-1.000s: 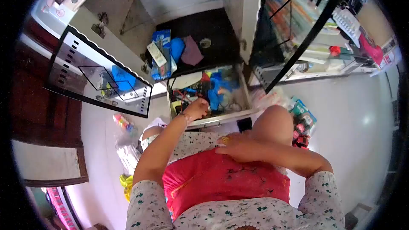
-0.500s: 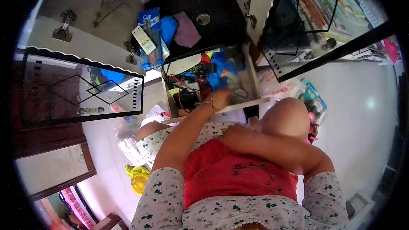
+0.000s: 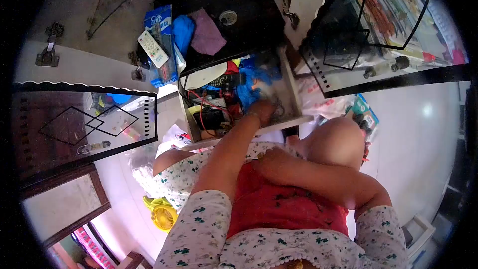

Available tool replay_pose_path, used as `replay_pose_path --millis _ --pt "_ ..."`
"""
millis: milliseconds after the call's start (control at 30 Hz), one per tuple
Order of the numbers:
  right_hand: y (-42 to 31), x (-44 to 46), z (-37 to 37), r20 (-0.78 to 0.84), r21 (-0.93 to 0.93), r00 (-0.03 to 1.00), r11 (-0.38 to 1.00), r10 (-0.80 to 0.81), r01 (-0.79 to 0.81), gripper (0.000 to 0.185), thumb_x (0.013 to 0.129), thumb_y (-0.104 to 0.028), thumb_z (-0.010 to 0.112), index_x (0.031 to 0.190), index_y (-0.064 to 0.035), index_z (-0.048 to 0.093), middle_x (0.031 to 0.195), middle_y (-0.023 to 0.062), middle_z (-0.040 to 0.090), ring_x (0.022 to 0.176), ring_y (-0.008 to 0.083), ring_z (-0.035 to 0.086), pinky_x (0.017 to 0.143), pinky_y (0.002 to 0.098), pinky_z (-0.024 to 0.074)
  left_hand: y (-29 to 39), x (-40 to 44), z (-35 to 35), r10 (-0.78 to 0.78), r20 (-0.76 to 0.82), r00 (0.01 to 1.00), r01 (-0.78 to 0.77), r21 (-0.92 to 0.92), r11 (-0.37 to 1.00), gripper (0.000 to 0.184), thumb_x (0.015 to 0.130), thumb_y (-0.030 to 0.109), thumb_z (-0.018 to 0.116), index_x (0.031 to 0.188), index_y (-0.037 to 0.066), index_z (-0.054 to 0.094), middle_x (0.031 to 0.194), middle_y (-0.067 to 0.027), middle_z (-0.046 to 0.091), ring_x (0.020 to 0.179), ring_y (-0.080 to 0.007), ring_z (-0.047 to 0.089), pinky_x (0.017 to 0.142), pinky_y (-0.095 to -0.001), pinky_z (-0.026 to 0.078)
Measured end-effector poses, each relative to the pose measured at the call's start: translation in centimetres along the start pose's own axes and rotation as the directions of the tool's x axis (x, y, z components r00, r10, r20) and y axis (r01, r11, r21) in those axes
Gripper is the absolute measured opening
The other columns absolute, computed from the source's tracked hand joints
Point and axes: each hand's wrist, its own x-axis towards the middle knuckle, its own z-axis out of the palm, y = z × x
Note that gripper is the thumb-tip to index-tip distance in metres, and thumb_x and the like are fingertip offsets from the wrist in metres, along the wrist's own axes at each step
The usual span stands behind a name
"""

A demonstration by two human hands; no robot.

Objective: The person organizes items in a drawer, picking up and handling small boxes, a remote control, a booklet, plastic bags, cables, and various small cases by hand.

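Left of the drawer [image 3: 293,80], the left door [image 3: 107,129] is swung open; behind the drawer, a remote [image 3: 153,49] is laid. The drawer is already pulled out, with red cables [image 3: 201,114] at its left and a blue bag [image 3: 246,92] mid-drawer; nothing is seen raised from it. The left hand [image 3: 264,112] is sunk in its right part, grip impossible to tell. Before the drawer, the right hand [image 3: 274,162] is rested on red cloth [image 3: 289,206], fingers seemingly curled; whether anything is held cannot be told.
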Motion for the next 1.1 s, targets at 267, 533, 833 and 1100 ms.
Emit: replay_pose_path --millis 267,533,833,1100 --pt "-0.6 0.0 -6.3 -0.334 0.13 0.937 0.989 0.106 -0.066 0.027 0.084 -0.024 0.047 0.098 -0.0022 0.053 0.082 0.0183 0.06 0.077 0.0351 0.059 0.068 0.0427 0.0479 -2.6 -7.8 -12.7 -0.141 -0.232 0.962 -0.089 -0.76 0.644 0.023 0.08 0.024 0.063 0.092 0.005 0.058 0.088 -0.0044 0.057 0.082 -0.0142 0.053 0.073 -0.0272 0.042" --pt "0.5 0.1 -10.6 -0.452 0.881 0.663 0.18 0.597 0.438 0.045 0.079 -0.025 0.062 0.117 -0.0073 0.046 0.104 0.0094 0.054 0.097 0.0193 0.052 0.08 0.0334 0.0422 1.7 -18.9 -19.5 -0.239 -0.265 0.934 -0.213 -0.952 0.221 0.016 0.085 0.02 0.055 0.095 0.007 0.053 0.085 -0.0016 0.059 0.075 -0.0074 0.054 0.061 -0.0197 0.041" --pt "-0.5 0.5 -10.1 -0.512 0.788 0.776 -0.157 0.368 0.595 0.04 0.081 -0.009 0.054 0.119 -0.0065 0.043 0.09 0.0072 0.056 0.088 0.0185 0.056 0.079 0.0281 0.0445 2.8 -24.6 -17.3 -0.421 -0.53 0.736 -0.361 -0.834 0.418 0.018 0.083 -0.001 0.052 0.099 0.005 0.047 0.077 0.0012 0.052 0.072 -0.0083 0.051 0.063 -0.0221 0.044" --pt "-1.7 1.9 -9.7 -0.51 0.821 0.795 -0.088 0.329 0.564 0.035 0.082 -0.008 0.053 0.115 -0.0048 0.043 0.093 0.0091 0.057 0.089 0.0195 0.055 0.083 0.0318 0.0427 -0.6 -31.1 -13.8 -0.465 -0.539 0.702 -0.309 -0.819 0.483 0.017 0.084 0.0 0.05 0.099 0.007 0.044 0.081 0.0007 0.049 0.077 -0.0084 0.048 0.067 -0.0237 0.043"
